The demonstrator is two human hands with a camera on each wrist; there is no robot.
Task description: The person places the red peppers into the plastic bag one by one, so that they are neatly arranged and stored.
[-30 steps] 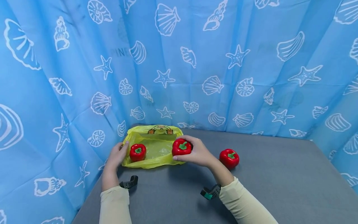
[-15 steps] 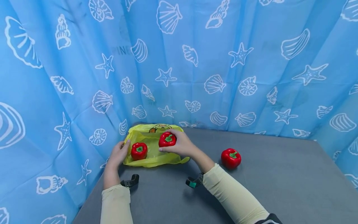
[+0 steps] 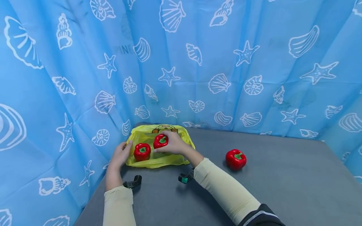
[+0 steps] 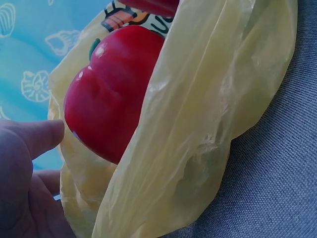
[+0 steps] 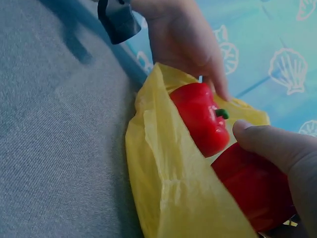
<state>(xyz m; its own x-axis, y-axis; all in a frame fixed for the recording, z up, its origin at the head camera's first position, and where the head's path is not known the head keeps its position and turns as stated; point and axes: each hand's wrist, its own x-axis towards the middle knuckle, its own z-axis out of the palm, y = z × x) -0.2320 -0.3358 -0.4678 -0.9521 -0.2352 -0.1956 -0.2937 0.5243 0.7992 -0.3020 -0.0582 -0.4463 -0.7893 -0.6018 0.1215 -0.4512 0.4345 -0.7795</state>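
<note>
Held pepper (image 3: 160, 141), red, glossy and lobed with a green stem, is at the mouth of a thin yellow bag (image 3: 158, 162) near the far left corner of a gray, cloth-covered table (image 3: 282, 182). A person's right hand (image 3: 174, 144) has thumb and fingers closed round it, the thumb on the near side. The person's left hand (image 3: 121, 155) grips the bag's left rim, thumb inside and fingers outside, with the film between them. A second red one, the bagged pepper (image 3: 142, 152), lies in the left part of the bag, just beside the held one.

The table's back edge runs along a blue curtain (image 3: 181, 62) printed with white shells and starfish. To the right of the bag, well apart from it, is the loose pepper (image 3: 236, 159), with gray cloth between the two and more cloth stretching on to the table's right edge. Black fittings (image 3: 133, 182) show at both wrists (the right one has a green patch).

From the left wrist, the bag's film looks crinkled and half see-through, and the cloth coarsely woven. The right wrist view shows the bag's near wall covering the lower side of the held pepper, a detail the head view lacks; whether that pepper touches the bag's bottom cannot be told.
</note>
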